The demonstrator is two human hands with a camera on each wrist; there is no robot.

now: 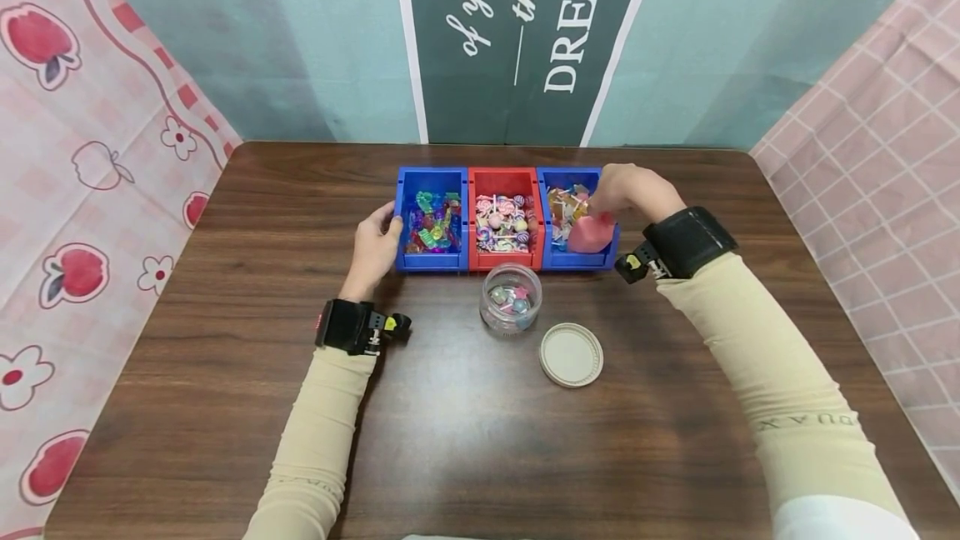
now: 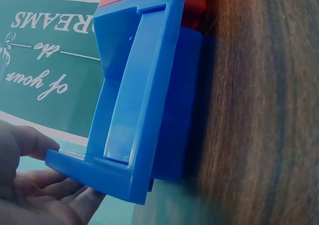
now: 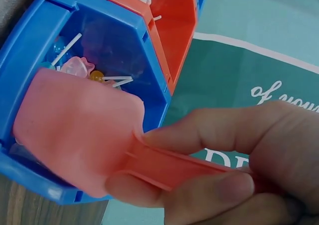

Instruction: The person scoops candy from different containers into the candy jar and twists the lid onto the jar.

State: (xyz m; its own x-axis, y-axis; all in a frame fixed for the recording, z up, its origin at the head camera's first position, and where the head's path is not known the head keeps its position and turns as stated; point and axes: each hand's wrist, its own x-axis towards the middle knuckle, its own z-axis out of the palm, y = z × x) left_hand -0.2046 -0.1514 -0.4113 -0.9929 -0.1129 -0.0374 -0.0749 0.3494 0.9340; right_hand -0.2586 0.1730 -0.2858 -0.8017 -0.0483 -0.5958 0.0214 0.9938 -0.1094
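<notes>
My right hand (image 1: 633, 192) grips the handle of a pink scoop (image 3: 79, 125), whose bowl is down inside the right blue bin (image 1: 577, 261). Small lollipop-like pieces with white sticks (image 3: 117, 79) show beside the scoop. At the far left, my left hand (image 1: 377, 247) holds the side wall of the left blue bin (image 2: 134, 85), thumb over the rim and fingers beneath. That bin has colourful translucent pieces (image 1: 433, 223) in it. Between them a red bin (image 1: 504, 260) contains swirled candy-like pieces (image 1: 502, 223). A clear jar (image 1: 510, 319) with several small pieces inside stands in front.
A round cream lid (image 1: 572, 355) lies on the brown wooden table (image 1: 465, 440), right of the jar. The three bins are joined in a row. A teal backdrop with lettering (image 1: 525, 40) rises behind the table, with patterned cloths on both sides.
</notes>
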